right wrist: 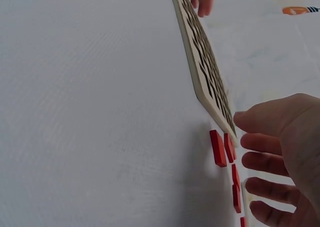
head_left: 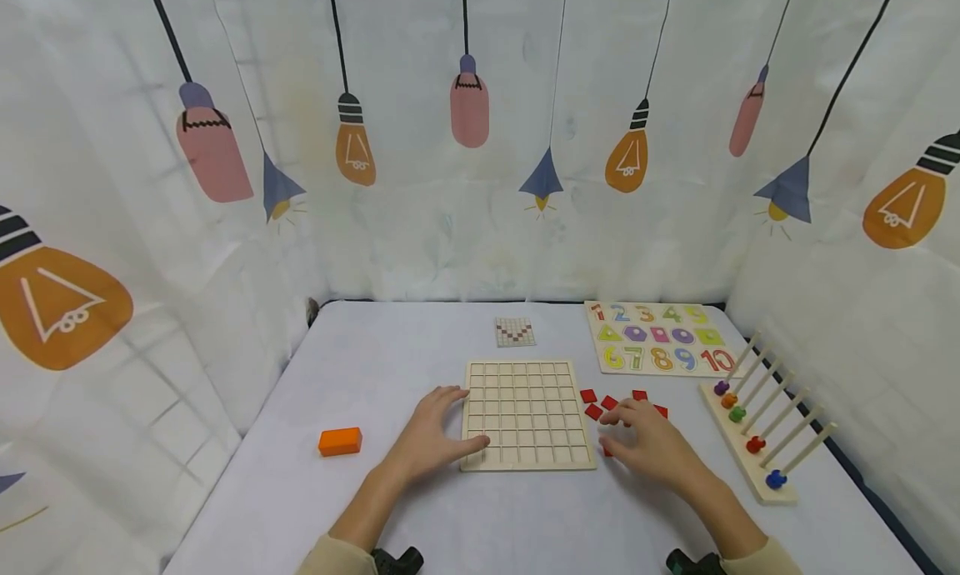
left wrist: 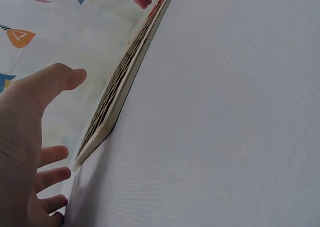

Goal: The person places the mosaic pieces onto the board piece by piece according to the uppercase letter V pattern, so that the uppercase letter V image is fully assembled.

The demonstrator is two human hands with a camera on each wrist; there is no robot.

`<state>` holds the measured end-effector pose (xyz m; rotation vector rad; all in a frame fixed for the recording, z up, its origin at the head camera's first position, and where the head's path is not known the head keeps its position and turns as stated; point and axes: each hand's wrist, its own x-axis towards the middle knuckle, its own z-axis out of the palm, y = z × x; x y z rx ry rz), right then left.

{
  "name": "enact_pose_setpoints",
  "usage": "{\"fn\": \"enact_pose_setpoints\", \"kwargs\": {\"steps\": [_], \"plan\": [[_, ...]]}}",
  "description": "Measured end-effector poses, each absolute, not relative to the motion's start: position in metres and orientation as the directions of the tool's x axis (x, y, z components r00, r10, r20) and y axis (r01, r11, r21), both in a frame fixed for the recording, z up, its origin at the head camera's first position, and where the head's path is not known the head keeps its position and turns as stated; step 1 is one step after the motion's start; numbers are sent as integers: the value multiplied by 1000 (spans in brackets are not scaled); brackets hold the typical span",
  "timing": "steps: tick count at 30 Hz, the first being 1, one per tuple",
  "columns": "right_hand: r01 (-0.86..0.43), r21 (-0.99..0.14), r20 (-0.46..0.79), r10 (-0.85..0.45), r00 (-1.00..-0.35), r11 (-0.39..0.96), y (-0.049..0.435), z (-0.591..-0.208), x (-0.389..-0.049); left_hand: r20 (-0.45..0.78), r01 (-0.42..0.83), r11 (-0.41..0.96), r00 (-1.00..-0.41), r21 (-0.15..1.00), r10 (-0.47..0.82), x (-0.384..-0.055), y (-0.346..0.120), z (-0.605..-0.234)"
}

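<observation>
A wooden grid board [head_left: 528, 417] of square cells lies flat in the middle of the table. At its left edge is my left hand [head_left: 435, 429], thumb and fingers spread, the thumb over the board's lower left in the head view. My right hand [head_left: 651, 442] hovers over several small red square tiles [head_left: 588, 396] by the board's right side, its fingers relaxed and apart. In the right wrist view, red tiles [right wrist: 218, 148] lie near the board's corner, below the fingers, and nothing sits between thumb and fingers. The left wrist view shows the left thumb [left wrist: 65, 82] beside the board's side.
A small pattern card [head_left: 515, 332] lies behind the board. A number and shape puzzle board [head_left: 656, 337] is at the back right. A wooden peg stand [head_left: 750, 450] with coloured pieces stands at the right edge. An orange block [head_left: 340, 442] sits on the left.
</observation>
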<state>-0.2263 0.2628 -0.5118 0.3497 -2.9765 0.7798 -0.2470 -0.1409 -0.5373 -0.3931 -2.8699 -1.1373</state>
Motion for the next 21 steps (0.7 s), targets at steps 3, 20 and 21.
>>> {"fn": "enact_pose_setpoints", "kwargs": {"steps": [3, 20, 21], "plan": [[-222, -479, 87, -206, -975, 849, 263, -514, -224, 120, 243, 698, -968, 673, 222, -246, -142, -540], [-249, -451, 77, -241, -968, 857, 274, -522, -219, 147, 280, 711, -959, 645, 244, -243, -144, -546], [-247, -450, 76, -239, -968, 858, 275, -522, -218, 148, 282, 711, -958, 644, 246, -243, -143, -546]]}}
